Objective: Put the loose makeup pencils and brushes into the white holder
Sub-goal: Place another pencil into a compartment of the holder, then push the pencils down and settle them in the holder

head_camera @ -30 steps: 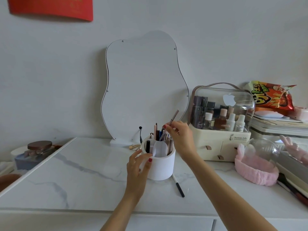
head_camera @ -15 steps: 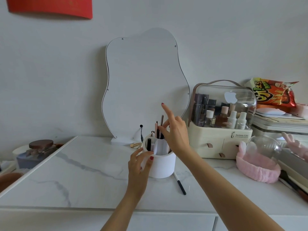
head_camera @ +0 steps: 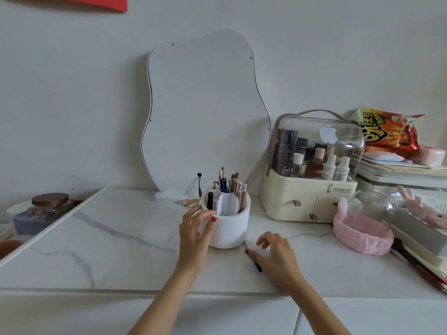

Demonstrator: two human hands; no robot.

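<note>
The white marble tabletop carries everything, and the white holder is your landmark on it, standing in front of the wavy mirror. Right of the holder is the cream cosmetics case, and farther right the pink headband.

The holder is already crowded with upright pencils and brushes, which lean on its inner dividers.

Your left hand is on the holder's left side, fingers curled round the wall and thumb at the rim; I judge this is to steady it so that nothing tips while you load it.

Your right hand is low on the tabletop just right of the holder's base, fingers spread and loosely curved, pinching nothing yet. Under it lies the last loose black pencil; only its near end shows past your thumb.

Half a second ago that hand was up at the holder's rim, dropping a brush in. It has since come down empty to the pencil, which has not moved. The left hand has kept its hold.
</note>
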